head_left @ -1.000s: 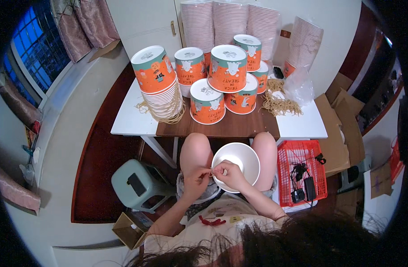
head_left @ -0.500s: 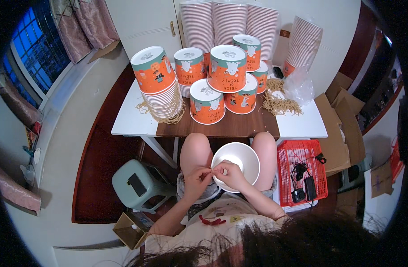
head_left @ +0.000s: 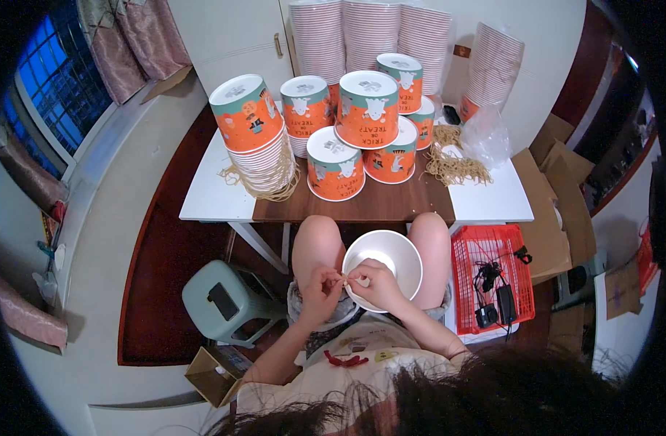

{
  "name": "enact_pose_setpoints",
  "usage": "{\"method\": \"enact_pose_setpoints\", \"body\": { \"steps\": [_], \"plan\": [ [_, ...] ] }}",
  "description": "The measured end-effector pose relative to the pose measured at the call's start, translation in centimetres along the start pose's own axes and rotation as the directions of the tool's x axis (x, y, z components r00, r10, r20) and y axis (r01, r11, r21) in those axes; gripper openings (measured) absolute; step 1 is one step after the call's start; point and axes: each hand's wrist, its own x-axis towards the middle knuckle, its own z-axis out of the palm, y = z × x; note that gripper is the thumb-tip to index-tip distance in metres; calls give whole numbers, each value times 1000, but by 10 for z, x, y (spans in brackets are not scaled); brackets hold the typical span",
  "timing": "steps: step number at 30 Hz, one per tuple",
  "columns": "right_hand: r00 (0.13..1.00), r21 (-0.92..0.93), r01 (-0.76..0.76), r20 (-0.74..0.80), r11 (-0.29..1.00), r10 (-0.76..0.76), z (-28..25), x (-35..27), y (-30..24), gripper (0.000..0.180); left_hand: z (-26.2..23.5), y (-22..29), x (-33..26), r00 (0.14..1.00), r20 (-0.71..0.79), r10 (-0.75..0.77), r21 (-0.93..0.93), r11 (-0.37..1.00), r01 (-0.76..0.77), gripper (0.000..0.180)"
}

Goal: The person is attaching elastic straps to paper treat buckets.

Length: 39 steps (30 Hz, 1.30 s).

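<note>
A white paper bucket (head_left: 408, 267) rests in my lap between my knees, its open mouth facing up. Over its left rim, my left hand (head_left: 323, 292) and my right hand (head_left: 377, 285) meet with fingertips pinched together. Something tiny and pale shows between the fingers, too small to name. The right hand reaches across the bucket's opening, with its wrist over the near rim. On the table ahead, several orange and green printed buckets (head_left: 368, 123) stand upside down, some on top of others. A tall nested stack (head_left: 254, 149) at the left has tan cords (head_left: 278, 190) draped around it.
Tan cord bundles (head_left: 460, 167) and a clear plastic bag (head_left: 487, 138) lie at the table's right. Wrapped stacks of paper buckets (head_left: 373, 40) rise behind. A pale green stool (head_left: 202, 291) holding a phone (head_left: 224, 301) stands left; a red crate (head_left: 467, 291) with black adapters sits right.
The fingertips have shifted slightly against each other at the rim, and a pale speck now shows between them. The whole view has moved a little; the bucket stays in my lap.
</note>
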Motion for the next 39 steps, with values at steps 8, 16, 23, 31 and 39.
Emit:
{"method": "enact_pose_setpoints", "body": {
  "steps": [8,16,23,31,39],
  "plan": [
    [997,-1,78,-5,997,-78,-1,1,3,6,-8,-13,8,969,244,-35,-254,962,98,31],
    [992,-161,120,47,980,-113,-8,-5,-2,13,-13,-4,17,934,349,-74,-337,921,198,28],
    [926,-241,376,77,895,-368,-19,-1,-6,23,-14,-4,19,929,356,-98,-337,914,226,28],
    [815,-426,567,162,705,-557,-21,3,-4,21,-14,1,22,923,374,-90,-341,912,227,28],
    [921,-318,383,58,867,-385,-26,4,-2,22,-15,1,23,925,353,-140,-312,915,257,27]
  ]
}}
